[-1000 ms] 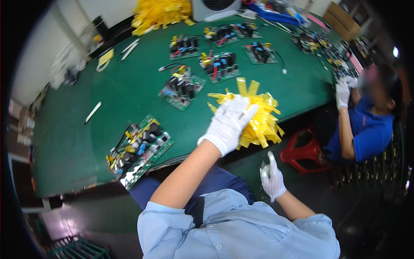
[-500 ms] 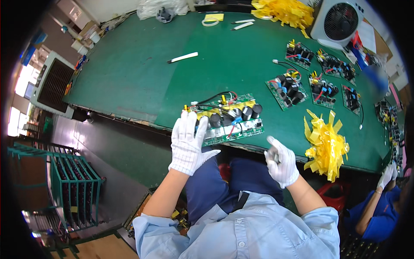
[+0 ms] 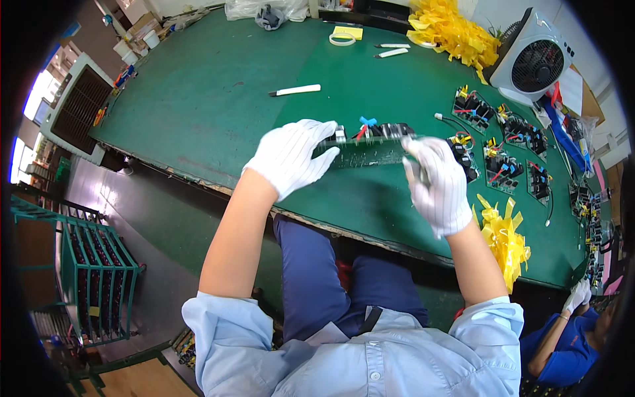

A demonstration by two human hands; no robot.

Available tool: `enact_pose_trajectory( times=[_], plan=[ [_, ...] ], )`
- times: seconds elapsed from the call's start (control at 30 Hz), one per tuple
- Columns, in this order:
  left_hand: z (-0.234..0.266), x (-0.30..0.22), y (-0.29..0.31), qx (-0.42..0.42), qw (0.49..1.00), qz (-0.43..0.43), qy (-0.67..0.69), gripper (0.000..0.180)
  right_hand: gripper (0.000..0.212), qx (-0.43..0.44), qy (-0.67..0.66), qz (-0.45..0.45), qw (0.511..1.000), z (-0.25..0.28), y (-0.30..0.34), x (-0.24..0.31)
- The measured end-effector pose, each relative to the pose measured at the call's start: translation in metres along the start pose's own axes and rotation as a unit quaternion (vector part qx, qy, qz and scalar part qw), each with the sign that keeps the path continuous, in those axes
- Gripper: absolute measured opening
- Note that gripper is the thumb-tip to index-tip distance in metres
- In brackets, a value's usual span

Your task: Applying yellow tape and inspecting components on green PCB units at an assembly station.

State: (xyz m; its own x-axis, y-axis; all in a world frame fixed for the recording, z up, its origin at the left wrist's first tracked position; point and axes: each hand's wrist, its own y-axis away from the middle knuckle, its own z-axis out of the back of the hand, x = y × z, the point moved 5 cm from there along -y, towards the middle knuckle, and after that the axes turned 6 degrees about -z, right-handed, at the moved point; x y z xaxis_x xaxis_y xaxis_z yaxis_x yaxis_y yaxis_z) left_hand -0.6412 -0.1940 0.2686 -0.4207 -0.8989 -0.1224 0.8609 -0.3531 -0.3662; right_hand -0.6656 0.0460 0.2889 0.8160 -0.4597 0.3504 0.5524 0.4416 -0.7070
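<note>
Holding a green rectangular circuit board [image 3: 370,157] with dark components and a blue-and-red piece along its far side, tilting it above the near part of the wide green-topped table [image 3: 198,99] and turning its flat underside toward the body. Pinching its left end between the thumb and fingers of the white-gloved left hand [image 3: 291,157]. Curling the fingers of the white-gloved right hand [image 3: 442,188] at its right end; being unable to tell whether pinching the edge or only touching it. Having several other green circuit boards with black components [image 3: 504,165] lying to the right, and a loose bunch of glossy yellow strips [image 3: 506,241] lying just beside the right forearm. Facing a slim white tool with a dark tip [image 3: 295,90] beyond the left hand. Farther back, having a pale ring [image 3: 342,40] resting by a yellow pad [image 3: 352,31], and a larger yellow heap of strips [image 3: 453,36] lying near a grey box-shaped fan [image 3: 537,63]. Sitting near a co-worker in a blue shirt [image 3: 562,347] at the lower right.
</note>
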Motion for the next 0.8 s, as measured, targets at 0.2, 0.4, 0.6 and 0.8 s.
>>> enact_pose_trajectory(
  times=[0.2,0.4,0.6,0.8],
  plan=[
    [-0.013,0.01,-0.019,0.071,0.994,0.042,-0.075,0.05,0.032,0.002,0.03,-0.034,0.999,-0.036,-0.04,-0.039],
    [-0.012,0.014,-0.018,-0.001,0.998,0.058,-0.027,0.037,0.021,0.023,0.047,0.028,0.998,-0.06,-0.07,-0.035],
    [-0.012,0.011,-0.029,0.022,0.984,0.17,-0.052,0.048,0.036,0.24,0.111,0.002,0.965,-0.081,-0.08,-0.035],
    [-0.013,0.007,-0.03,0.036,0.974,0.204,-0.09,0.056,0.041,0.283,0.16,-0.013,0.946,-0.086,-0.084,-0.031]
  ],
)
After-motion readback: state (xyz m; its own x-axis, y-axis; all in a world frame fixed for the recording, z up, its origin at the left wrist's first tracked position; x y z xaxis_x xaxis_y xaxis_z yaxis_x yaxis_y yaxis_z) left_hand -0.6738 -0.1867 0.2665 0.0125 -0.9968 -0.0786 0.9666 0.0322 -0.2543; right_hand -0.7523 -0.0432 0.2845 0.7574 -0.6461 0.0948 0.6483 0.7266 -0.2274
